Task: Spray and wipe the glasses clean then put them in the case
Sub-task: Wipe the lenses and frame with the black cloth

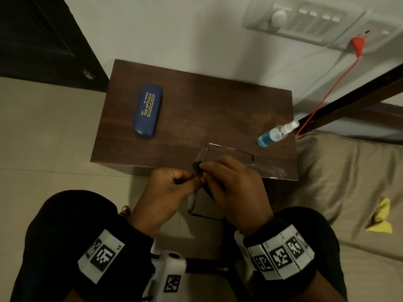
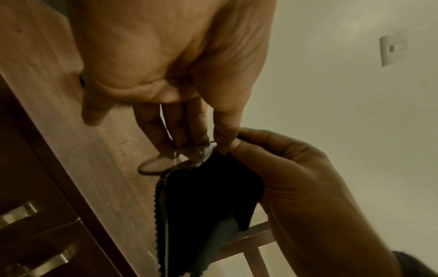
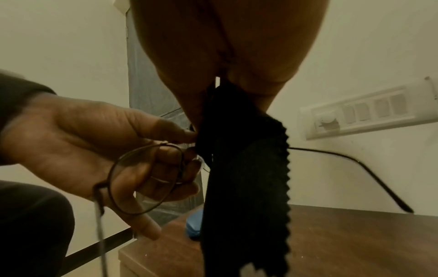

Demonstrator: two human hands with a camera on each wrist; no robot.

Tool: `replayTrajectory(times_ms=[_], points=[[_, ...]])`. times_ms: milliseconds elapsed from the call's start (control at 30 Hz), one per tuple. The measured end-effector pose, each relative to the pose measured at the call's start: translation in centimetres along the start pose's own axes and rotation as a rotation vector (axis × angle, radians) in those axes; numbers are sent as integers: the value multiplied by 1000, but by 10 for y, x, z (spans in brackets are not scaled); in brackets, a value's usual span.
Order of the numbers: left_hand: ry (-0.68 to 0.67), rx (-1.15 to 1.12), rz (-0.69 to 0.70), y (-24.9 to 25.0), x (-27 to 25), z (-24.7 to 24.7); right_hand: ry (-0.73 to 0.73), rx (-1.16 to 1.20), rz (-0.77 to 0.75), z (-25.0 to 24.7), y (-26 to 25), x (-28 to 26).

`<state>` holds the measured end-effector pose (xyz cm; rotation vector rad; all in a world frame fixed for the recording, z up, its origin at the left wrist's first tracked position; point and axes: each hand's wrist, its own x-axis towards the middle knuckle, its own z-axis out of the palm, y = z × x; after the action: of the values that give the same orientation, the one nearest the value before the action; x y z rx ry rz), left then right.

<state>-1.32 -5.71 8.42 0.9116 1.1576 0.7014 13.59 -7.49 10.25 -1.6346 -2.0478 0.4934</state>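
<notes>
Thin-rimmed round glasses (image 1: 201,155) hang over the front edge of the dark wooden bedside table (image 1: 218,105). My left hand (image 1: 192,177) pinches the frame near the bridge. One lens (image 3: 144,178) shows in front of its fingers (image 3: 166,168). My right hand (image 1: 205,166) pinches a black cloth (image 3: 244,178) over the other lens, which the cloth hides. One temple arm (image 3: 367,168) sticks out to the right above the table. The closed blue case (image 1: 148,111) lies at the table's left. A spray bottle (image 1: 277,134) with blue liquid lies on its side at the right edge.
A switch panel (image 1: 305,20) is on the wall behind, and a red plug and cable (image 1: 357,45) run down to the right. A beige bed (image 1: 349,182) with a yellow scrap (image 1: 380,216) is at the right. A dark door (image 1: 43,40) stands at the left.
</notes>
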Motion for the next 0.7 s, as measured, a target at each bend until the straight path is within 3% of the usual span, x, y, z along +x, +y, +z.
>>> replayTrajectory(times_ms=[200,467,700], points=[[-59,72,54,-1,0,0,150,19,156,-9,9,17],[-51,65,80,1,1,-3,41,112,49,-6,0,3],[-84,174,133,1,-1,-6,163,114,158,-6,6,17]])
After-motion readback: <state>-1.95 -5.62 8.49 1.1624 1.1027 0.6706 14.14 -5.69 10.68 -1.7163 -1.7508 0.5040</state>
